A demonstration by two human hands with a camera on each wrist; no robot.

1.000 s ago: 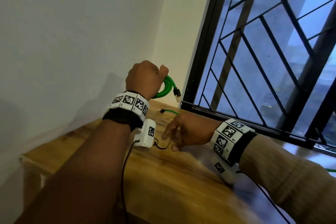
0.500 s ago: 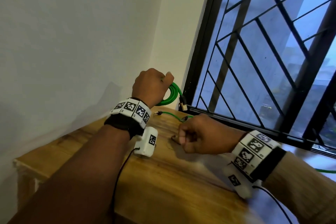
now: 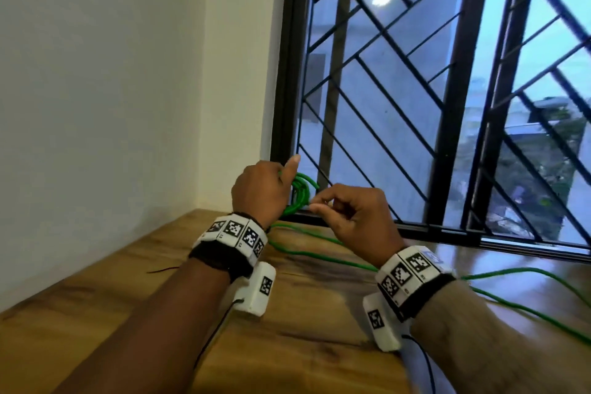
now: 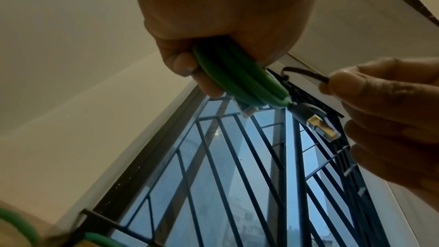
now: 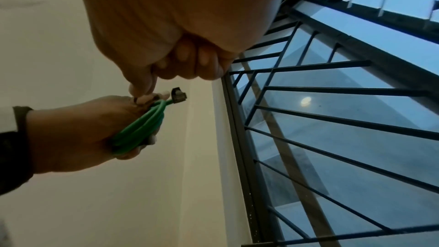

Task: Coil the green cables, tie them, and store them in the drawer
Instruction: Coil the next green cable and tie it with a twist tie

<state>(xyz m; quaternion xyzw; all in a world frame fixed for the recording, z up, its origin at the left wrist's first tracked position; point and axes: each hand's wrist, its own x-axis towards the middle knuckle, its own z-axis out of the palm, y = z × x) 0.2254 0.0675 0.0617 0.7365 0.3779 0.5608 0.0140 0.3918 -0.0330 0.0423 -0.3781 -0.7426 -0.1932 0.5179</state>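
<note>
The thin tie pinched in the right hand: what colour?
Black; the tie shows best in the left wrist view.

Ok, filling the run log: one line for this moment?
left hand: grips green coil | right hand: pinches black tie beside coil | tie not yet wrapped

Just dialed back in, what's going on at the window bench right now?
The left hand grips a coiled green cable raised above the wooden top. The right hand pinches a thin black tie right beside the coil, not yet wrapped around it. Another green cable lies uncoiled on the wood.
</note>
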